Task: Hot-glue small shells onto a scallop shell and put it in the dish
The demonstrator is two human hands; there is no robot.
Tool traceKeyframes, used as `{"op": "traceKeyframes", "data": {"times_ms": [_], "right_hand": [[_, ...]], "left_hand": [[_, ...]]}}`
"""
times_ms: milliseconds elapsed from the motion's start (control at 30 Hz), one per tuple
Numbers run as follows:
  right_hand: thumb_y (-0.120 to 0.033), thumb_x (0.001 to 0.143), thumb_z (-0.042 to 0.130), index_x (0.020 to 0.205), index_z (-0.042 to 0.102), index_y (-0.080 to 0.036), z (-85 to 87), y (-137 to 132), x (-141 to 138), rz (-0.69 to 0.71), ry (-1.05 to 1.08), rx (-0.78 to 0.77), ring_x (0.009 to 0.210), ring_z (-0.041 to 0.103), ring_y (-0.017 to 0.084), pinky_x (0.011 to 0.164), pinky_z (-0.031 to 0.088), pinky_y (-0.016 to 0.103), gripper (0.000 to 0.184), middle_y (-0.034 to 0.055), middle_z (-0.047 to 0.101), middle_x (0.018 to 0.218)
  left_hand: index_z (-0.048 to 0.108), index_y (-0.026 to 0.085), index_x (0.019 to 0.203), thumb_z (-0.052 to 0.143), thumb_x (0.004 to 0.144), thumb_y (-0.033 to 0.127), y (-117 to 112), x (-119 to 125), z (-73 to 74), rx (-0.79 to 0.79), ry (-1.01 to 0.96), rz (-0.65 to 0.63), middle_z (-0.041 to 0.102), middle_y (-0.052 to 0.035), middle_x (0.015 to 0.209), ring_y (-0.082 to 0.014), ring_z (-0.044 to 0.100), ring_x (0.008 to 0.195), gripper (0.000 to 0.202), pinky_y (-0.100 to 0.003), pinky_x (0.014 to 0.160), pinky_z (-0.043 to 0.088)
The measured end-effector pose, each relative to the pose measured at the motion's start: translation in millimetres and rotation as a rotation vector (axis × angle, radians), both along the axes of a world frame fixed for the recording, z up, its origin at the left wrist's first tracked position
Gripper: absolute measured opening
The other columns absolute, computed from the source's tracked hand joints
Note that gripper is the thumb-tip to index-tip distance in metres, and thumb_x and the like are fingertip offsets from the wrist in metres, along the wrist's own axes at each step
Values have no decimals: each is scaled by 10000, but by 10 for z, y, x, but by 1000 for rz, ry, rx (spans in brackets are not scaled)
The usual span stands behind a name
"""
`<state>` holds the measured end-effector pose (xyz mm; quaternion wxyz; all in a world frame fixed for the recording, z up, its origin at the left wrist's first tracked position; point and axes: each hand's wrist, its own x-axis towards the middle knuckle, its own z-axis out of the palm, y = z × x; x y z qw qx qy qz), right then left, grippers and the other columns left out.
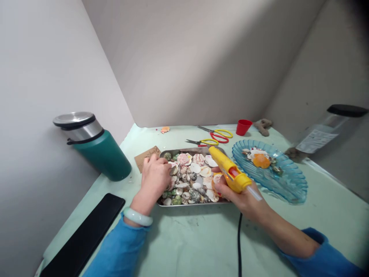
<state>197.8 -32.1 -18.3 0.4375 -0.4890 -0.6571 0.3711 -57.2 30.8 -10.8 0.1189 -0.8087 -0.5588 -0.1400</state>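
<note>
My right hand (241,196) is wrapped round a yellow hot glue gun (230,169), held above the right side of a metal tray (196,205). A clear glue stick (254,192) pokes out of its back end, and a black cord (239,242) runs down toward me. Heaped in the tray are many seashells (194,169), white, pink, green and speckled. At the tray's left edge, my left hand (155,172) has its fingers curled down; their tips are hidden, so what they hold does not show. Just beyond it lies a piece of brown cardboard (141,159).
Scissors (203,142) and a red cup (243,127) lie behind the tray. To the right is a blue glass dish (276,184) holding shells, with a clear jar (319,134) behind. A green bottle (100,154) and a long black object (83,234) are left.
</note>
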Motion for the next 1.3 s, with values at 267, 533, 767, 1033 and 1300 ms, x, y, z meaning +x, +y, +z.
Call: {"op": "traceKeyframes", "data": {"times_ms": [267, 533, 767, 1033, 1300], "right_hand": [[-372, 867, 592, 995, 578, -237, 9, -6, 11, -7, -48, -2, 598, 526, 161, 604, 468, 286, 187, -22, 543, 671], [-376, 847, 591, 787, 559, -214, 45, -7, -12, -36, -87, -12, 588, 517, 147, 571, 462, 274, 175, -2, 565, 688], [-373, 853, 591, 755, 534, -222, 33, -21, 3, -2, -74, -20, 600, 512, 145, 564, 450, 263, 189, 2, 572, 725], [-399, 853, 596, 772, 540, -218, 5, -3, 9, -7, -59, -16, 571, 488, 140, 545, 434, 261, 206, -22, 512, 646], [-419, 855, 610, 790, 573, -223, -17, 9, 20, -5, -59, 17, 629, 563, 165, 588, 477, 294, 210, 36, 643, 834]], "left_hand": [[771, 266, 938, 555, 883, 256, -26, 6, 50, -43, -347, -26, 757, -29, 1053, -248, 641, 960, 223, -404, 865, 435], [766, 239, 946, 531, 855, 196, -40, -1, 103, -69, -445, 21, 762, -23, 1041, -229, 687, 970, 255, -333, 867, 498], [763, 230, 929, 537, 867, 294, -28, -29, 156, -60, -550, 164, 780, -20, 920, -221, 711, 854, 243, -298, 781, 511], [769, 226, 882, 531, 895, 359, -79, -2, 253, -254, -646, -10, 774, -8, 899, -192, 687, 857, 273, -292, 772, 490], [739, 216, 904, 579, 832, 234, -284, -169, 417, -314, -32, -98, 711, -54, 908, -269, 558, 957, 177, -409, 816, 422]]}}
